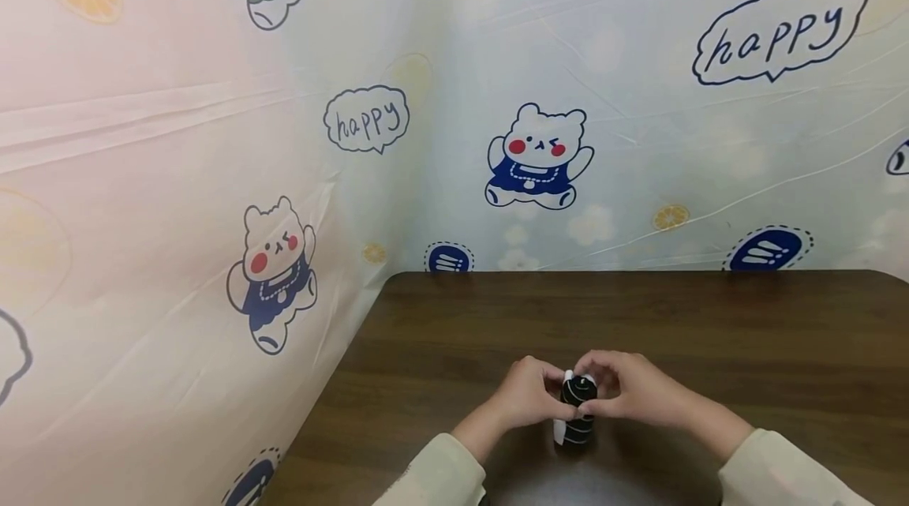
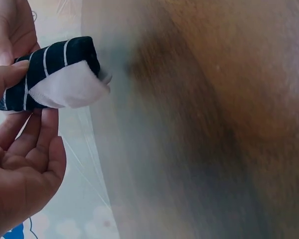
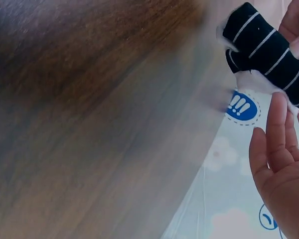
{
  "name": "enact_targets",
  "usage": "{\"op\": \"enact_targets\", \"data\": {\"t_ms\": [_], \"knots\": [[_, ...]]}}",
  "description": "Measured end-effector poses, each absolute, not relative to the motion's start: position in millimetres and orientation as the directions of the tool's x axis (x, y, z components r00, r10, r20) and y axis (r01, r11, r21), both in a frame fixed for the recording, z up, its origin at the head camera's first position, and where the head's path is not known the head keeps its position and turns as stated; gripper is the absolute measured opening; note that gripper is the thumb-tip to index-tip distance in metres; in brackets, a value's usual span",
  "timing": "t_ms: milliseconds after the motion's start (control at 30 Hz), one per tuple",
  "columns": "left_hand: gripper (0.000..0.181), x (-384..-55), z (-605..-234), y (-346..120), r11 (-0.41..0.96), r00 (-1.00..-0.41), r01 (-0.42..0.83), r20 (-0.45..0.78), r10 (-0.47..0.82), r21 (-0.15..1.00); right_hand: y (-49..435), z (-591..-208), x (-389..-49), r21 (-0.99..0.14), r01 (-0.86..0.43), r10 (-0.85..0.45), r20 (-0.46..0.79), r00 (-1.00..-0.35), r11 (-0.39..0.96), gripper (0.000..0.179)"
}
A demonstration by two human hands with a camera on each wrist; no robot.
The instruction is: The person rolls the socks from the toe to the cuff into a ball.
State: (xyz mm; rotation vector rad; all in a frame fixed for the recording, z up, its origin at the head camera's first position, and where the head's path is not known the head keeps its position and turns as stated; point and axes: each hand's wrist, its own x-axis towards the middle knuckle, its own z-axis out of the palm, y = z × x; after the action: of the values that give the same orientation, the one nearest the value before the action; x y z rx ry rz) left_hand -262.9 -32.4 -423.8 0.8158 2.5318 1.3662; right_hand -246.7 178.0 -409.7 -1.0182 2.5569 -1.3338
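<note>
Above the table, both hands hold a rolled-up black cloth (image 1: 578, 433) with thin white stripes and a white underside. It stands roughly upright in the head view, and its exact kind cannot be told. My left hand (image 1: 521, 397) pinches it from the left, with the thumb on the near side. From the right, my right hand (image 1: 635, 391) grips the same roll, its thumb close to the left one. The left wrist view shows a loose white flap on the striped roll (image 2: 57, 62). White fabric also hangs below the roll (image 3: 264, 47) in the right wrist view.
A dark brown wooden table (image 1: 440, 340) lies under the hands. Behind it and along its left side hangs a pale curtain (image 1: 454, 174) printed with bears, orange slices and the word "happy". Both forearms wear light sleeves (image 1: 443, 470).
</note>
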Motion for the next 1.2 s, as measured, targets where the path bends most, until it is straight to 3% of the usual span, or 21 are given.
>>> {"op": "enact_targets", "data": {"t_ms": [167, 333, 467, 667, 867, 1200], "knots": [[0.021, -262, -424, -32, 0.451, -0.849, 0.374, 0.104, 0.519, 0.81, 175, -416, -247, -0.729, -0.546, -0.569, 0.261, -0.78, 0.414, 0.026], [0.03, -259, -427, -31, 0.378, -0.856, 0.389, 0.177, 0.486, 0.84, 173, -417, -247, -0.653, -0.568, -0.489, 0.328, -0.809, 0.502, 0.023], [0.039, -255, -430, -29, 0.344, -0.887, 0.382, 0.237, 0.396, 0.857, 171, -412, -248, -0.64, -0.527, -0.41, 0.34, -0.847, 0.559, 0.023], [0.049, -245, -433, -22, 0.405, -0.907, 0.42, 0.36, 0.217, 0.812, 165, -403, -246, -0.665, -0.419, -0.265, 0.325, -0.908, 0.618, 0.025], [0.038, -239, -434, -16, 0.425, -0.849, 0.502, 0.522, 0.078, 0.753, 160, -397, -245, -0.706, -0.299, -0.134, 0.28, -0.95, 0.641, 0.025], [0.026, -239, -439, -14, 0.432, -0.827, 0.526, 0.558, 0.06, 0.733, 153, -401, -241, -0.804, -0.172, -0.011, 0.201, -0.979, 0.569, 0.03]]}}
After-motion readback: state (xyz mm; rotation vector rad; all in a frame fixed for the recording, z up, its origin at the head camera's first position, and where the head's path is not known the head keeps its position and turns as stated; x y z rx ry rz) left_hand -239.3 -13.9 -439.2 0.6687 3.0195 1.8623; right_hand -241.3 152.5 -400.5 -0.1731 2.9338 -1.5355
